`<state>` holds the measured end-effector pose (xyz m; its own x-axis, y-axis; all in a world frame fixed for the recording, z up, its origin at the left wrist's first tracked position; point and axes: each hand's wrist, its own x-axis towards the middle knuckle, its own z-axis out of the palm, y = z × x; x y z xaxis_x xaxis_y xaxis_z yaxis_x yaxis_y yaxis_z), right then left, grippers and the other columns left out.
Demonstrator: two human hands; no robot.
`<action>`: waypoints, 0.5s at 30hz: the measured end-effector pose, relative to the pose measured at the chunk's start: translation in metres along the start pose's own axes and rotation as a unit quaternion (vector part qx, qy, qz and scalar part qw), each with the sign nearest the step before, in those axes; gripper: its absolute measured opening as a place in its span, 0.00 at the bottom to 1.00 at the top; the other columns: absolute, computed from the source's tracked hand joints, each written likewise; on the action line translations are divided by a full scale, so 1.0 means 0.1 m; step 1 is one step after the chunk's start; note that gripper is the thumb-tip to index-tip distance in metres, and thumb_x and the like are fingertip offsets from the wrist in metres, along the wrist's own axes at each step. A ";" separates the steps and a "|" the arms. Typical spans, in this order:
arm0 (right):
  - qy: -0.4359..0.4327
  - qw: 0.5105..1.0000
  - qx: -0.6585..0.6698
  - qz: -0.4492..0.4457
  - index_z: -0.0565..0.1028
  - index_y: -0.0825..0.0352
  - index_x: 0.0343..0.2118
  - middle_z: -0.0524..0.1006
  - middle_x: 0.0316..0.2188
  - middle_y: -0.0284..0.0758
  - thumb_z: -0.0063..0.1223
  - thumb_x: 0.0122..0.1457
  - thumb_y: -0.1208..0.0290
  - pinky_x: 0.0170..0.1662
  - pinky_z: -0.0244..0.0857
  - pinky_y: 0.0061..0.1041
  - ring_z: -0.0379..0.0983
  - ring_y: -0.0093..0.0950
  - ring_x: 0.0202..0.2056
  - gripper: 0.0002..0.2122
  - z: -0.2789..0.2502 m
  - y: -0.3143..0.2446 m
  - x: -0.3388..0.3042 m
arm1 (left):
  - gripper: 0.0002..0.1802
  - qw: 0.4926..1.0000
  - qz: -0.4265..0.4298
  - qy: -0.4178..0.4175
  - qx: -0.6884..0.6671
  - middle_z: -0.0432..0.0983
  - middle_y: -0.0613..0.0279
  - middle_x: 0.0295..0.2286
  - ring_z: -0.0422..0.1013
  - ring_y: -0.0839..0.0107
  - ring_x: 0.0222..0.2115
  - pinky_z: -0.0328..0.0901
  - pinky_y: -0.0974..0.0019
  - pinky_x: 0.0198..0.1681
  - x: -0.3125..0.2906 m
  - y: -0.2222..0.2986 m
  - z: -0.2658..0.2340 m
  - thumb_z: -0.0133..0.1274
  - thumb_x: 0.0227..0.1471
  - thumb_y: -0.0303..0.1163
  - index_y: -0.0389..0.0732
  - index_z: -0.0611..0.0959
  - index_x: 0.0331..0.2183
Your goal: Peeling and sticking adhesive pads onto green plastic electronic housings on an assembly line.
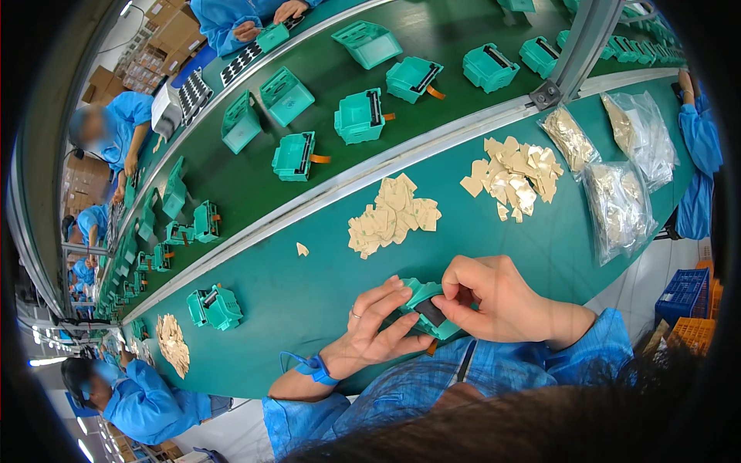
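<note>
My left hand (378,322) is wrapped round a teal-green plastic housing (419,292), holding it tilted just above the near edge of the bench. A black panel (429,312) is set in the housing, and a short orange ribbon cable (432,347) pokes out below. Thumb and forefinger of my right hand (494,299) are pinched together at the housing's right side, over the panel; whatever sits between those fingertips is hidden. Farther off, past my hands, lies a pile of cream-coloured flat pieces (392,216), with one loose piece (302,249) to its left.
Another cream pile (515,176) and clear plastic bags (617,207) of pieces lie at the right. Housings (360,117) stand on the green conveyor (309,204) behind a metal rail (370,176). Two joined housings (216,307) rest at left. A metal post (583,50) rises at upper right; co-workers sit around.
</note>
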<state>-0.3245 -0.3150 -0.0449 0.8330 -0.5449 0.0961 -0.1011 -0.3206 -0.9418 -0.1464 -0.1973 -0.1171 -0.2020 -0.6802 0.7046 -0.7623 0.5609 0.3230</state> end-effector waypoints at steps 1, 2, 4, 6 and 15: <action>-0.002 1.000 -0.003 -0.003 0.65 0.66 0.24 0.69 0.15 0.34 0.54 0.47 0.79 0.18 0.59 0.26 0.68 0.30 0.16 0.08 -0.01 0.00 0.00 | 0.34 1.000 -0.001 -0.001 0.001 0.68 0.49 0.40 0.69 0.55 0.37 0.72 0.59 0.39 0.00 0.01 0.00 0.66 0.36 0.47 0.42 0.69 0.42; -0.002 1.000 -0.008 -0.005 0.65 0.66 0.24 0.69 0.15 0.34 0.54 0.47 0.79 0.18 0.59 0.27 0.68 0.30 0.16 0.08 -0.01 0.00 0.00 | 0.29 1.000 -0.003 0.013 -0.013 0.69 0.48 0.40 0.69 0.54 0.39 0.72 0.59 0.39 0.01 0.01 0.01 0.66 0.36 0.43 0.40 0.72 0.38; 0.001 1.000 -0.011 -0.008 0.65 0.66 0.24 0.69 0.15 0.34 0.54 0.47 0.79 0.18 0.59 0.27 0.68 0.30 0.16 0.08 -0.01 0.00 0.00 | 0.24 0.999 -0.005 0.026 -0.028 0.70 0.47 0.40 0.69 0.53 0.41 0.72 0.59 0.39 0.01 0.01 0.03 0.66 0.35 0.39 0.38 0.75 0.33; 0.003 1.000 -0.014 -0.010 0.65 0.66 0.24 0.69 0.15 0.34 0.53 0.47 0.79 0.18 0.59 0.27 0.68 0.31 0.16 0.08 -0.02 0.01 0.00 | 0.24 0.999 -0.006 0.024 -0.029 0.70 0.48 0.40 0.69 0.53 0.41 0.72 0.59 0.39 0.02 0.01 0.03 0.66 0.35 0.39 0.38 0.75 0.33; 0.072 0.923 -0.348 -0.146 0.65 0.64 0.24 0.66 0.16 0.31 0.53 0.43 0.74 0.17 0.61 0.27 0.67 0.28 0.17 0.08 0.16 0.10 -0.03 | 0.32 1.000 0.008 -0.009 0.016 0.68 0.50 0.39 0.68 0.55 0.37 0.70 0.61 0.38 0.08 0.00 0.04 0.68 0.31 0.41 0.42 0.75 0.40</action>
<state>-0.3195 -0.3046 -0.0600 0.8045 -0.4378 0.4014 -0.2504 -0.8627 -0.4393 -0.1503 -0.2043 -0.1141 -0.2252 -0.6802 0.6976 -0.7777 0.5568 0.2918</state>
